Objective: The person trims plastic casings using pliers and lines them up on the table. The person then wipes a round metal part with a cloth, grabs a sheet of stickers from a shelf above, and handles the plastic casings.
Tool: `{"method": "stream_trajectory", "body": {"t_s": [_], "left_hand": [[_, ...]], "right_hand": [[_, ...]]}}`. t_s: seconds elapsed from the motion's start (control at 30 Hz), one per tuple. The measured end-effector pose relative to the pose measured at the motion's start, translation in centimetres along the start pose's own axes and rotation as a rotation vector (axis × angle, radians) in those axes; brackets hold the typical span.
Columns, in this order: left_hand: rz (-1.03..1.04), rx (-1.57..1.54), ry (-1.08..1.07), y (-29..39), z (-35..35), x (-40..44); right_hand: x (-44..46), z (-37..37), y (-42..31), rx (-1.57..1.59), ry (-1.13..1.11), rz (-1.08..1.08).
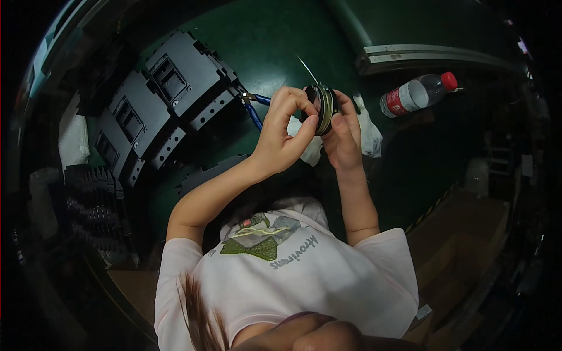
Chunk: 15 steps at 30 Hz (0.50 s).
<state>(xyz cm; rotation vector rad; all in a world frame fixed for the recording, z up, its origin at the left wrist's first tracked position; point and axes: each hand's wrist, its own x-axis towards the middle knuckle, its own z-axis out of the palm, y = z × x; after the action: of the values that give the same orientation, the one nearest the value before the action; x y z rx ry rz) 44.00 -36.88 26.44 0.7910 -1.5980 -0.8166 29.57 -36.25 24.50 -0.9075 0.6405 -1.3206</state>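
My right hand [344, 136] is closed round the right side of a small spool [329, 114] with dark rims and a yellowish-green winding. The thumb presses on its near edge while the fingers curve behind. At the spool's left side, my left hand [282, 130] is closed, its thumb and index fingertip pinched together against the rim. Whether a loose end lies between those fingertips is too small to see. A thin pale pointed strip [307, 69] sticks up beyond the spool. Blue-handled pliers [253, 110] lie just left of my left hand, partly hidden by it.
Several dark grey slotted housings [140, 111] stand at the left of the green table [257, 41]. Crumpled white material [369, 131] lies beside my right hand. A red-capped bottle [413, 96] rests on its side at the right, near a metal-edged panel [433, 54].
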Motion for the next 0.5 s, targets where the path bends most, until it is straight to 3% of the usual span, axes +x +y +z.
{"method": "stream_trajectory", "body": {"t_s": [0.23,0.3,0.5], "left_hand": [[-0.034,-0.015,0.006,-0.19,-0.19,-0.07],[-0.079,-0.05,0.014,-0.31,-0.19,-0.14],[-0.087,-0.201,0.044,0.18,-0.03,-0.07]], "right_hand": [[-0.1,0.07,0.13,-0.019,0.003,-0.005],[-0.13,0.33,-0.02,0.154,0.032,0.012],[-0.36,-0.25,0.37,0.051,0.008,0.067]]}}
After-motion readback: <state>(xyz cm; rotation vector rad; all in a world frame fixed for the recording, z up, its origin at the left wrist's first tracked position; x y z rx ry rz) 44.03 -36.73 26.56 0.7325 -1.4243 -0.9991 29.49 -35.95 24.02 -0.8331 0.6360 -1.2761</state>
